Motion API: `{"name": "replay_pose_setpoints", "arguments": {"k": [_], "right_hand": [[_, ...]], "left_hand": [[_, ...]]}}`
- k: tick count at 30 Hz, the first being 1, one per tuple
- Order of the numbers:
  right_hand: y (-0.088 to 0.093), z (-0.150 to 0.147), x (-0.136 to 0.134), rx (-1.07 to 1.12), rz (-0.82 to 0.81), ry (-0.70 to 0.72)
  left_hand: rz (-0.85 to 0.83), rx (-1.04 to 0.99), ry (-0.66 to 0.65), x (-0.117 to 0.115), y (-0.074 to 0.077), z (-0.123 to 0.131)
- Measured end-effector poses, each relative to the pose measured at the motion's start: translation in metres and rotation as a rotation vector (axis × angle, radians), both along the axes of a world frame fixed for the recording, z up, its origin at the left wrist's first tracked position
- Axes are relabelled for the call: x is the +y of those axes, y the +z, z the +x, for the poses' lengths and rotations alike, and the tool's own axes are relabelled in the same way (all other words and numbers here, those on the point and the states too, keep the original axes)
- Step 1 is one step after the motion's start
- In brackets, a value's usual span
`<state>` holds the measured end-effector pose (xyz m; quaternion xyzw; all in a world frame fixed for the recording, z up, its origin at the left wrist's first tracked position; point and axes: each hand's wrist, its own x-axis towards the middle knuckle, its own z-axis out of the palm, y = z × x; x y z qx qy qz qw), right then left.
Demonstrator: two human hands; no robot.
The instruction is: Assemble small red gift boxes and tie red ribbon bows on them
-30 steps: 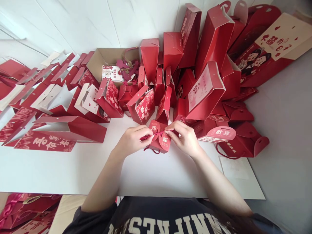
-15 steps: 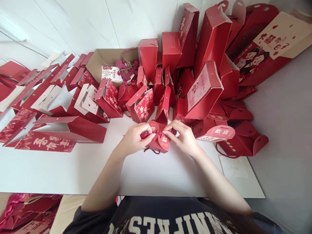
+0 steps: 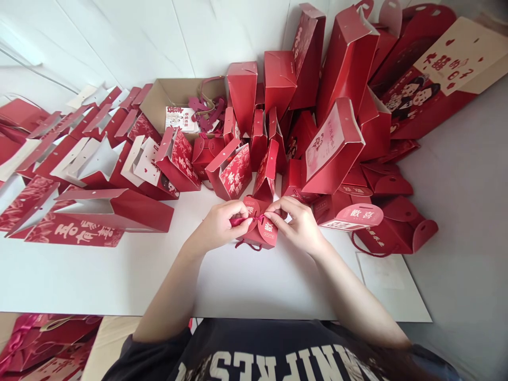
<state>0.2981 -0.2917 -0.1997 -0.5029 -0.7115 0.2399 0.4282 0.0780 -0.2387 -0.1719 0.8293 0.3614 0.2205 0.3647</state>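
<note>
A small red gift box (image 3: pixel 268 239) with rounded top flaps and pale lettering stands upright on the white table (image 3: pixel 159 275). Across its top runs a thin dark-pink ribbon (image 3: pixel 260 217), knotted or crossed at the middle. My left hand (image 3: pixel 228 221) pinches the ribbon on the left of the knot, thumb against bent fingers. On the other side, my right hand (image 3: pixel 293 219) grips the ribbon close to the knot between thumb and forefinger. A dark red cord (image 3: pixel 254 247) loops from the box's near side. The box's far side is partly hidden by the hands.
Rows of open red gift bags (image 3: pixel 115 209) fill the left. Behind, a cardboard box (image 3: pixel 162 98) holds printed cards and dark-red pieces. Tall red boxes (image 3: pixel 280 79) and handled boxes (image 3: pixel 391 227) crowd the right, beside a grey wall (image 3: pixel 468 222). A paper sheet (image 3: pixel 381 271) lies near the right edge.
Both hands keep hold of the ribbon over the box. The left fingers have shifted very slightly at the ribbon; the box stays in place.
</note>
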Motion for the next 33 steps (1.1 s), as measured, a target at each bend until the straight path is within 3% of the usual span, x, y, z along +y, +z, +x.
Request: {"name": "replay_pose_setpoints", "arguments": {"k": [8, 14, 19, 28, 30, 33], "right_hand": [[0.007, 0.004, -0.002, 0.064, -0.079, 0.01], [0.007, 0.01, -0.004, 0.208, -0.233, -0.011], [0.006, 0.017, -0.004, 0.305, -0.392, 0.011], [0.0, 0.021, 0.001, 0.547, -0.431, 0.126], [-0.004, 0.022, 0.003, 0.56, -0.444, 0.135], [-0.01, 0.024, 0.004, 0.598, -0.461, 0.148]], "left_hand": [[-0.005, -0.03, -0.001, -0.002, 0.0, 0.0], [-0.219, -0.078, -0.005, -0.001, 0.007, -0.004], [-0.302, -0.071, 0.047, 0.0, 0.008, -0.007], [-0.523, -0.055, 0.105, 0.007, 0.001, -0.012], [-0.554, -0.027, 0.069, 0.009, 0.002, -0.016], [-0.667, 0.039, -0.083, 0.014, 0.005, -0.025]]}}
